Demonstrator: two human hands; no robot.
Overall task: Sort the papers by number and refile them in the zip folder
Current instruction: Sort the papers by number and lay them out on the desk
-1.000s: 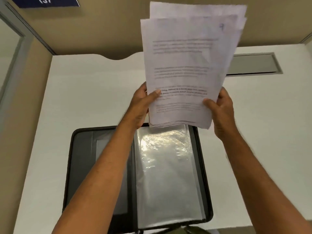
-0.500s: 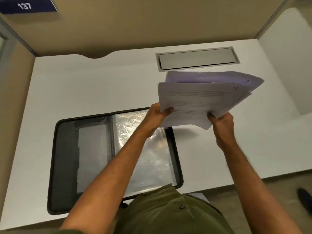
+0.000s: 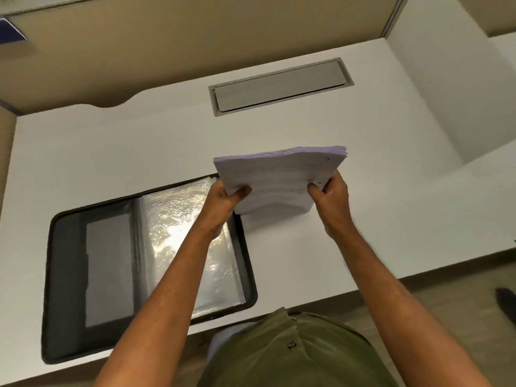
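Head view, single frame.

Hands: two. The left hand is curled round the near left corner of the stack of papers, thumb on top; the right hand grips the near right corner in the same way. Both forearms are bare and reach up from the lower edge of the frame.

Papers: one stack, the sheet count not legible (the far edge shows many thin layers). The sheets are white with a faint lilac cast, rectangular and flexible, bowed upward in the middle between the two grips. Faint lines of print are seen on the top sheet, along with a small handwritten mark near the far right corner, too small to read. The stack is held above the desk, just right of the zip folder, its left corner overlapping the folder's far right corner.

Zip folder: one, lying open and flat on the desk, rounded corners, dark fabric border. The left half carries a grey inner panel; the right half is covered by glossy, crinkled clear plastic sleeves with bright glare. Part of it is hidden by the left forearm.

Desk: one, smooth and white, with one recessed grey rectangular hatch near the far edge. Beige partition walls stand behind.

Garment: one olive shirt, cut off at the bottom.
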